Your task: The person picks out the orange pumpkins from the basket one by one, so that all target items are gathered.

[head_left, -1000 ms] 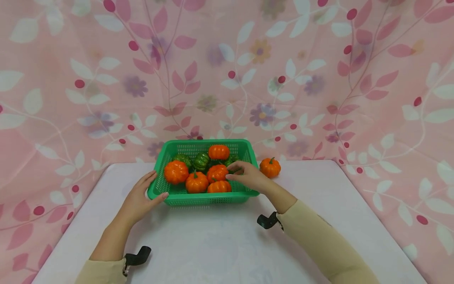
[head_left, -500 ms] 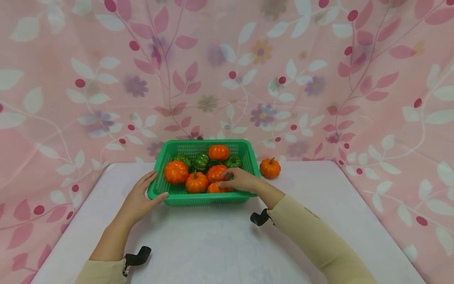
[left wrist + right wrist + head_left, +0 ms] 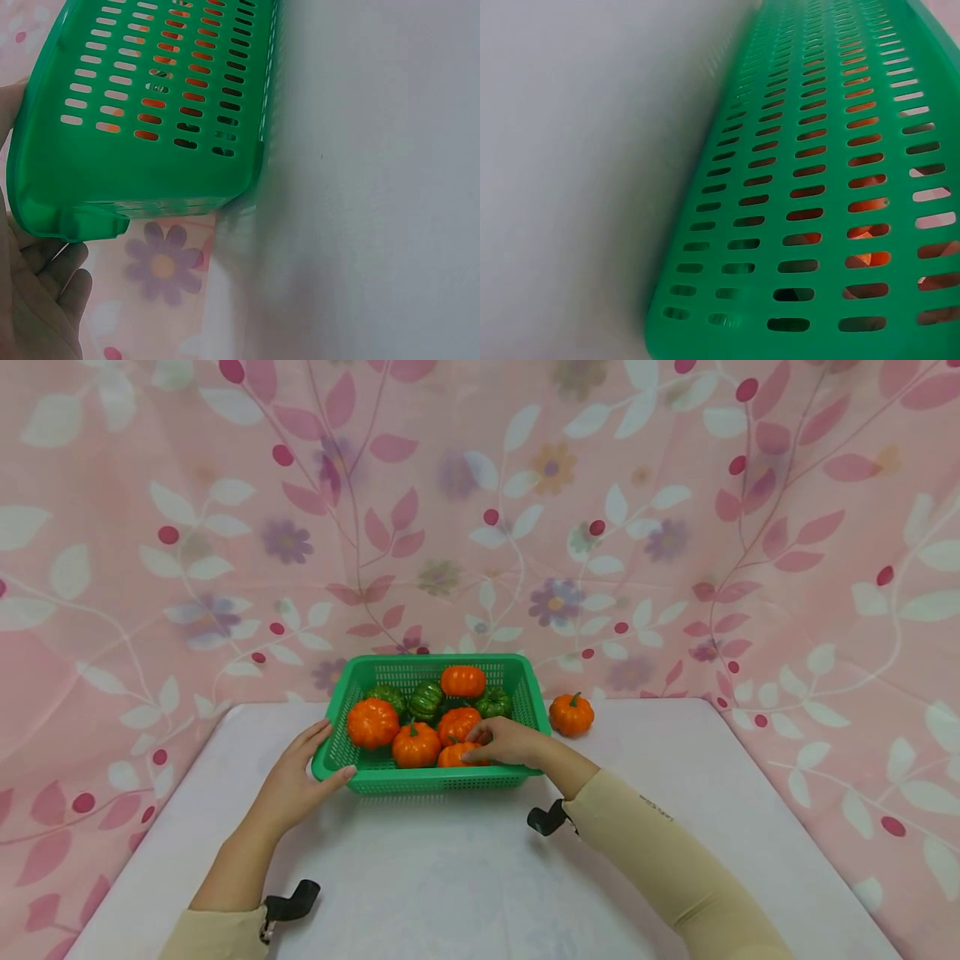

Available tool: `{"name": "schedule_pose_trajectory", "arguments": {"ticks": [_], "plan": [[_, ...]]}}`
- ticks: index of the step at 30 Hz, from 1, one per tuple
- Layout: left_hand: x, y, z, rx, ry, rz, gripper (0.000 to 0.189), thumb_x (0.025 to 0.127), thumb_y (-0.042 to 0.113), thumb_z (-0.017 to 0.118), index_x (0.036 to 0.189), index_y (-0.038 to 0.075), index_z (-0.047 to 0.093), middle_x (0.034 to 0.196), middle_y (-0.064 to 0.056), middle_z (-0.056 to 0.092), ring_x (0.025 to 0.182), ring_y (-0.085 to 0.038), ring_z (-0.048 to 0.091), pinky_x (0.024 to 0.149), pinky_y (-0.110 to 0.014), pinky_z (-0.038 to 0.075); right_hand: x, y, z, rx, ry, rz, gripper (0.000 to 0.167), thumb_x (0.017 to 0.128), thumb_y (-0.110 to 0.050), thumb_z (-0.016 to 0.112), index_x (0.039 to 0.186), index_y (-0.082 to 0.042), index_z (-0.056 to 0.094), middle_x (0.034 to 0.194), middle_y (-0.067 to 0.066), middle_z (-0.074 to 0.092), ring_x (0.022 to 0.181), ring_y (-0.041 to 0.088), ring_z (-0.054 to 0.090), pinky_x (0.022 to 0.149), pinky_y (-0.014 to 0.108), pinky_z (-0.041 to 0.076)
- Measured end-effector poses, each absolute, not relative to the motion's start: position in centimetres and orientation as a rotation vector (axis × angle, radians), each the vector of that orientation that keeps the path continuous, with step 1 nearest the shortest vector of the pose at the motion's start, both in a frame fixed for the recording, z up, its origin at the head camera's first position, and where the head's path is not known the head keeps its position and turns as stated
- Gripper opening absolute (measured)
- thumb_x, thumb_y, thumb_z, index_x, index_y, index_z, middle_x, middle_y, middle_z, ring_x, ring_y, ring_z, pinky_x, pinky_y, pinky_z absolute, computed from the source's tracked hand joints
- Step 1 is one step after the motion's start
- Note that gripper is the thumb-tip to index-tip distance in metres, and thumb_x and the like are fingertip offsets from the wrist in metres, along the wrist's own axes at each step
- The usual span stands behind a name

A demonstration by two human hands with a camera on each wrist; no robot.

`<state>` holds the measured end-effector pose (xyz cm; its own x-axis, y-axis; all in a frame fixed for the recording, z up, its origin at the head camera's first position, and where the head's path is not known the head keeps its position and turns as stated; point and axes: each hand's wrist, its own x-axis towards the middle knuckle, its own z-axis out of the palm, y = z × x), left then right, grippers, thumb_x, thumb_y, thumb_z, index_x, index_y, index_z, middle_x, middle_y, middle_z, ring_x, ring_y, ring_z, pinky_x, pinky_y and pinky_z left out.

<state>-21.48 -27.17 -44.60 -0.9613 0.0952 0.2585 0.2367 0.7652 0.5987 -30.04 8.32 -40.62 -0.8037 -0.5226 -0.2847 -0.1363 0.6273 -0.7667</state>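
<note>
While a pink floral backdrop [image 3: 480,527] rises beyond the grip, a white table [image 3: 450,877] spreads beneath it, carrying the green basket [image 3: 435,783], corner held by the left hand [image 3: 294,783]; inside, the right hand [image 3: 517,743] pinches an orange pumpkin [image 3: 453,755], another pumpkin [image 3: 572,717] sitting outside, rightward.

The place looked like a small staged filming spot, though whether in a home or a studio could not be told. Beyond the hands [image 3: 292,783] and to either side hung a pink flower-printed cloth [image 3: 480,485], beneath them stood a white-topped table [image 3: 450,868], and just behind them showed black wrist-worn devices [image 3: 294,902].
</note>
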Motion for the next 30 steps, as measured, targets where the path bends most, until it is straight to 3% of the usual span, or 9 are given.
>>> {"name": "schedule_pose_trajectory", "arguments": {"ticks": [9,12,21,23,27,29,30], "plan": [[-21.4,-27.1,-44.4,-0.260,-2.758,-0.981,0.089,0.088,0.048,0.074,0.153,0.000,0.037,0.160,-0.016,0.030,0.144,-0.045,0.029,0.108,-0.070,0.029,-29.9,8.6,-40.2,-0.521,2.355,-1.108,0.041,0.089,-0.034,0.077,0.121,-0.011,0.064,0.111,0.003,0.063,0.084,0.022,0.062,0.075,0.033,0.054],[-21.3,-27.1,-44.4,-0.257,-2.759,-0.987,0.089,0.088,0.048,0.074,0.153,0.000,0.037,0.160,-0.016,0.030,0.144,-0.045,0.029,0.108,-0.070,0.029,-29.6,9.0,-39.3,-0.525,2.361,-1.131,0.042,0.089,-0.035,0.077,0.122,-0.013,0.064,0.116,0.003,0.062,0.083,0.022,0.064,0.076,0.033,0.055],[-21.4,-27.1,-44.6,-0.264,-2.746,-0.980,0.090,0.088,0.050,0.073,0.153,0.000,0.037,0.160,-0.016,0.030,0.143,-0.045,0.029,0.108,-0.070,0.029,-28.3,11.9,-35.3,-0.579,2.485,-1.215,0.045,0.090,-0.038,0.076,0.128,-0.018,0.063,0.129,0.003,0.059,0.115,0.028,0.058,0.095,0.043,0.053],[-21.4,-27.1,-44.6,-0.261,-2.749,-0.980,0.090,0.088,0.051,0.073,0.153,0.000,0.037,0.160,-0.015,0.030,0.143,-0.045,0.029,0.108,-0.071,0.029,-28.2,13.1,-34.5,-0.571,2.541,-1.235,0.046,0.090,-0.038,0.076,0.129,-0.019,0.062,0.131,0.003,0.058,0.107,0.028,0.060,0.087,0.039,0.055],[-21.3,-27.0,-44.3,-0.254,-2.761,-0.984,0.091,0.088,0.052,0.073,0.153,0.000,0.036,0.161,-0.015,0.029,0.144,-0.045,0.028,0.108,-0.070,0.029,-28.2,16.0,-33.2,-0.503,2.592,-1.335,0.049,0.091,-0.035,0.075,0.133,-0.015,0.060,0.133,0.009,0.058,0.113,0.031,0.059,0.089,0.043,0.056],[-21.2,-27.0,-44.2,-0.252,-2.766,-0.985,0.091,0.088,0.051,0.073,0.153,0.000,0.036,0.161,-0.015,0.029,0.144,-0.045,0.028,0.109,-0.069,0.028,-28.2,17.7,-32.9,-0.447,2.608,-1.373,0.052,0.091,-0.035,0.074,0.136,-0.014,0.057,0.136,0.010,0.056,0.118,0.033,0.057,0.093,0.047,0.055],[-21.2,-27.0,-44.2,-0.252,-2.766,-0.986,0.091,0.088,0.051,0.073,0.153,0.000,0.036,0.161,-0.015,0.029,0.144,-0.045,0.028,0.109,-0.069,0.028,-28.2,18.5,-32.7,-0.425,2.628,-1.376,0.054,0.092,-0.036,0.074,0.137,-0.013,0.056,0.137,0.012,0.055,0.129,0.035,0.050,0.099,0.052,0.050]]}}
